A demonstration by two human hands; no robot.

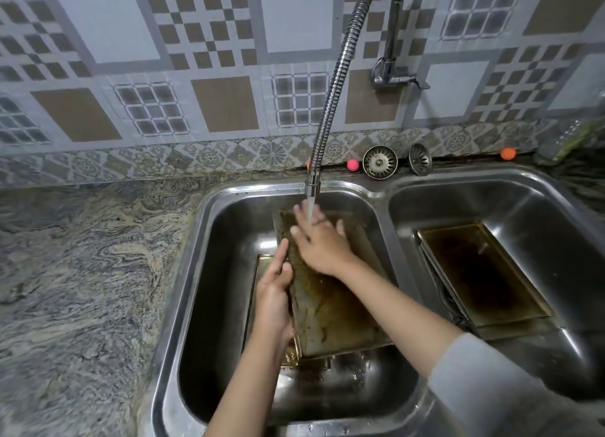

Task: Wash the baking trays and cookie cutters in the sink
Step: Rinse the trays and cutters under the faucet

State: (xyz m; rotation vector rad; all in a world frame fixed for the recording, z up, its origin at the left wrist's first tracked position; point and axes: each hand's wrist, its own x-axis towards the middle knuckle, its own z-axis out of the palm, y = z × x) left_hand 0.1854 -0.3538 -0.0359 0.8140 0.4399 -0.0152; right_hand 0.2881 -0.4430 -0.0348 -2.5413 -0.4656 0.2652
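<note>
While left hand (273, 297) grips the wet baking tray (330, 305) edge and flat-fingered right hand (319, 240) rubs under running water (310, 214), tray may slip, clattering into sink (196, 240).

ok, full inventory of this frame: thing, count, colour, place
baking tray: 1, stained brown, tilted in left basin under the water
second tray: 1, brownish, beneath it, mostly hidden
third tray: 1, dark brown, right basin
sink: 1, steel, two basins
faucet hose: 1, chrome, running
strainers: 2, steel, back ledge
small balls: 2, pink and orange, back ledge
counter: grey marbled, left
left hand: grips tray's left edge
right hand: flat on tray
</note>
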